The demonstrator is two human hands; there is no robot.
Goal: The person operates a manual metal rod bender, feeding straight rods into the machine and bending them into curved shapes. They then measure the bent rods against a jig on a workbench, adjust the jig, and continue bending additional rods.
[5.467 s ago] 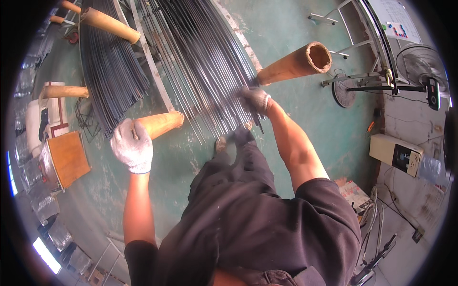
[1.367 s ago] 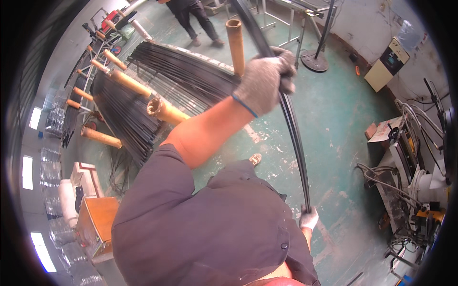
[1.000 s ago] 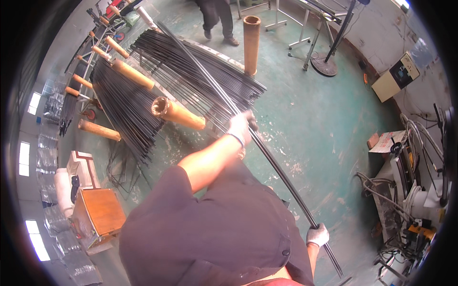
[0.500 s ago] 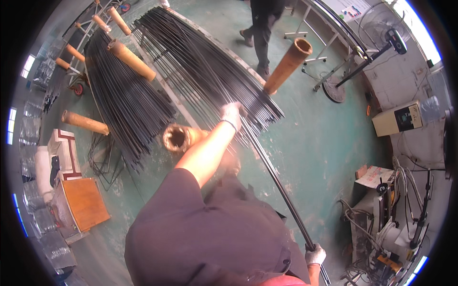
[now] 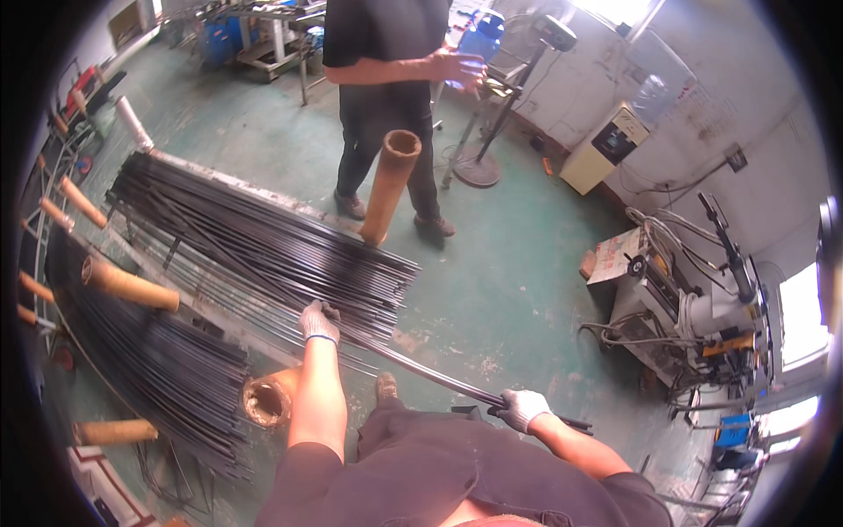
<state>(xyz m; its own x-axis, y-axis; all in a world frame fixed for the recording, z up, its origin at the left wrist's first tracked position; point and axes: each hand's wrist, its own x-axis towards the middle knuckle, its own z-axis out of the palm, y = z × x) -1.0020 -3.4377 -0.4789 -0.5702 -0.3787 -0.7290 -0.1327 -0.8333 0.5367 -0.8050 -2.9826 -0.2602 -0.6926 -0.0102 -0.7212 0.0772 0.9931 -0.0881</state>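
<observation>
Long, thin dark metal rods stretch slantwise in front of me as a narrow bunch. My left hand, in a pale knitted glove, closes round the bunch by the near edge of a rod pile. Further along to the right, my gloved right hand grips the same bunch near its end, and the rod tips stick out past it. How many rods I hold cannot be told. The far part of the bunch merges with the pile.
A second rod pile lies at the left. Brown cardboard tubes stand upright along the rack, one before a person in dark clothes. A floor fan, a water dispenser and a machine with cables are on the right.
My view has swung to the right and upward. The bunch now lies more level across my front, with my right hand further forward. Both hands keep hold. The other person's upper body now shows.
</observation>
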